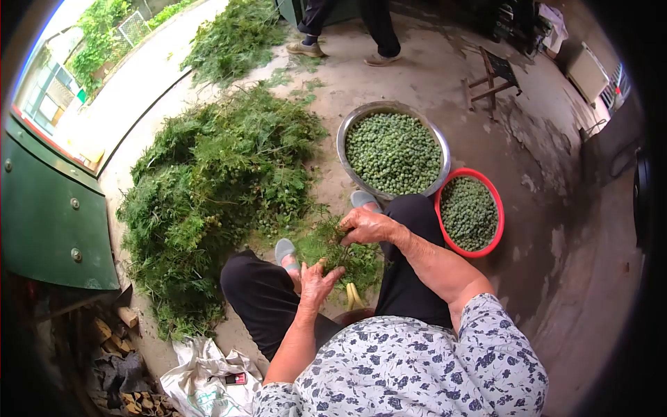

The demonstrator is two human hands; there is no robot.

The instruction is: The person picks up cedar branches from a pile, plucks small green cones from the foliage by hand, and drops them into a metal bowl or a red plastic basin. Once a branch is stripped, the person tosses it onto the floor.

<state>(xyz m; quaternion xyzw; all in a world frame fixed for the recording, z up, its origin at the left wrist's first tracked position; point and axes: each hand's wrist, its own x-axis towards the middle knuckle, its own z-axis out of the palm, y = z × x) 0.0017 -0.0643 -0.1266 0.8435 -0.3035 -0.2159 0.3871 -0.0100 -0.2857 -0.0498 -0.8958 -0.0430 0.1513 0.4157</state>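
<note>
Between my knees is a leafy evergreen branch (360,258) with fine green foliage. My right hand (367,228) is closed on its upper part, with the fingers bent down into the sprigs. Lower and to the left, my left hand (319,285) grips the near side of the same branch, its fingertips partly hidden by the leaves. Just below the foliage, a pair of yellow handles (353,296) sticks up; what they belong to is hidden.
A big heap of cut evergreen branches (222,174) lies left, a second pile (233,42) beyond it. A metal basin (392,151) and red basin (470,213) hold small round green cones or berries. A person's legs (347,28), folding stool (495,76) and white sack (208,375) surround me.
</note>
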